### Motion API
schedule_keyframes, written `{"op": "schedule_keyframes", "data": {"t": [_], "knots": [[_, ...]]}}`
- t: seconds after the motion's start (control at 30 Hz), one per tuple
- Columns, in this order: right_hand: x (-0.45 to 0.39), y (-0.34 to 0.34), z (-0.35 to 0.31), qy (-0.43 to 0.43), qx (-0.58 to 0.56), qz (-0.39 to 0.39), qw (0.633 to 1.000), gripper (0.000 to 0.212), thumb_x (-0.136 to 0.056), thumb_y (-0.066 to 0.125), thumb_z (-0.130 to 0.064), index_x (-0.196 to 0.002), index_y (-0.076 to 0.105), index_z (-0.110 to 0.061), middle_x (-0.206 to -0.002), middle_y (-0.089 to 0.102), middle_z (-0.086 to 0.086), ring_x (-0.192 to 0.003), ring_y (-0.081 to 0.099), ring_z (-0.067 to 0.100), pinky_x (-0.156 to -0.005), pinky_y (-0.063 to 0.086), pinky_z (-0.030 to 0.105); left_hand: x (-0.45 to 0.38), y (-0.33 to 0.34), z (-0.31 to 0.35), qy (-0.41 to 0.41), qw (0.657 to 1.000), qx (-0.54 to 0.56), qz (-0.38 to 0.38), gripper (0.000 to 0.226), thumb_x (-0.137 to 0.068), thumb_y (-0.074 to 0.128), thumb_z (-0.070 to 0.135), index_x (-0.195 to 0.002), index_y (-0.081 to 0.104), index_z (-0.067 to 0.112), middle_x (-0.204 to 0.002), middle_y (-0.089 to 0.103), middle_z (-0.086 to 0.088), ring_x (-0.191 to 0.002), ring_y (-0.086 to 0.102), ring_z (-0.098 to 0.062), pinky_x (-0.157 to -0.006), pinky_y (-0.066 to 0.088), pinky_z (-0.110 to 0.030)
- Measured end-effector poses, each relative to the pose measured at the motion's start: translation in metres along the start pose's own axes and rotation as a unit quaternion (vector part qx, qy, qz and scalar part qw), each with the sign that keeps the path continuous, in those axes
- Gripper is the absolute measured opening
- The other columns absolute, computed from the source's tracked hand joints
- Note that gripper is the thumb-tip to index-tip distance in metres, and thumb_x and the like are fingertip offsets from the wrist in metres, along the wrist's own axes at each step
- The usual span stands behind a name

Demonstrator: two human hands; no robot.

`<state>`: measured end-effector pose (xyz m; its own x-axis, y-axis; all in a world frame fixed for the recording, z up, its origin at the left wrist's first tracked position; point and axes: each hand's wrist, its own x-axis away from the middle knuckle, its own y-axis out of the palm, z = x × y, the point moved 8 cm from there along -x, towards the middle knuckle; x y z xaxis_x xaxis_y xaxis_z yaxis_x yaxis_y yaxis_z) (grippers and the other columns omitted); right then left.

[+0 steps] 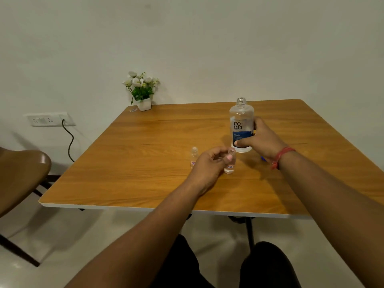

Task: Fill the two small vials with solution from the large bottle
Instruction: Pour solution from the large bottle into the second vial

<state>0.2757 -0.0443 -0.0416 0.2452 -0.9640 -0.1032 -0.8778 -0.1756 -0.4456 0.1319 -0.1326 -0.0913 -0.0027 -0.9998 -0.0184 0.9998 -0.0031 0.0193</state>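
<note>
Three clear containers stand on the wooden table (158,129) right of frame centre. I see the large bottle (241,125) upright and uncapped, its threaded neck bare; whatever it holds is colourless, and I cannot make out a fill level. Its label reads "re-nu" in dark letters on white, with a blue band below carrying a word I take for "fresh"; the finer print is too small to read.

Just below it, one small vial (230,162) stands open-mouthed with a shallow pool of clear liquid at its base and a tiny red-and-white label I cannot read. The second vial (194,155) stands a little to the left, also open, with a similar red label; I cannot tell whether it holds anything.

My view has the right hand (262,138) wrapped around the bottle's lower half, thumb across the blue band, fingers behind. A red thread band (281,156) circles that wrist. The left hand (207,163) sits between the two vials, fingers curled, thumb and fingertips pinching the neck of the nearer vial.

At the table's far-left corner sits a white pot of white flowers (141,90).
</note>
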Motion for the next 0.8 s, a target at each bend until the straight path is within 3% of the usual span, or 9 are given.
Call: {"op": "schedule_keyframes", "data": {"t": [0.13, 0.3, 0.67, 0.8], "knots": [[-0.017, 0.013, 0.001, 0.004, 0.005, -0.014, 1.000, 0.078, -0.068, 0.083, -0.014, -0.131, 0.037, -0.022, -0.118, 0.057, -0.004, -0.107, 0.058, 0.017, -0.091, 0.049, 0.036, -0.002, 0.000, -0.004, 0.003, 1.000, 0.028, -0.005, 0.027, -0.099, 0.060, 0.009, -0.126, 0.064, 0.009, -0.121, 0.070, -0.012, -0.103, 0.069, -0.011, -0.092, 0.056, -0.027], [-0.027, 0.024, -0.002, 0.001, 0.007, -0.017, 1.000, 0.078, -0.070, 0.082, -0.012, -0.132, 0.035, -0.018, -0.117, 0.055, -0.003, -0.104, 0.055, 0.016, -0.082, 0.044, 0.029, -0.004, 0.002, -0.004, 0.011, 0.999, 0.042, -0.014, 0.028, -0.099, 0.058, 0.007, -0.127, 0.062, 0.006, -0.123, 0.069, -0.016, -0.103, 0.068, -0.012, -0.089, 0.056, -0.023], [-0.035, 0.034, 0.015, 0.016, 0.005, -0.019, 1.000, 0.081, -0.065, 0.086, -0.013, -0.130, 0.038, -0.022, -0.116, 0.058, -0.003, -0.108, 0.057, 0.018, -0.093, 0.049, 0.037, -0.005, 0.000, -0.009, 0.008, 0.999, 0.048, -0.010, 0.025, -0.099, 0.060, 0.009, -0.120, 0.067, 0.021, -0.118, 0.072, -0.003, -0.113, 0.067, -0.015, -0.100, 0.053, -0.031], [-0.036, 0.034, 0.016, 0.012, 0.017, -0.027, 0.999, 0.081, -0.068, 0.084, -0.014, -0.133, 0.037, -0.022, -0.117, 0.058, -0.004, -0.107, 0.057, 0.017, -0.089, 0.048, 0.034, -0.005, -0.002, -0.009, 0.005, 0.999, 0.044, -0.011, 0.025, -0.099, 0.061, 0.011, -0.120, 0.067, 0.024, -0.121, 0.072, -0.004, -0.115, 0.067, -0.015, -0.102, 0.052, -0.033]]}}
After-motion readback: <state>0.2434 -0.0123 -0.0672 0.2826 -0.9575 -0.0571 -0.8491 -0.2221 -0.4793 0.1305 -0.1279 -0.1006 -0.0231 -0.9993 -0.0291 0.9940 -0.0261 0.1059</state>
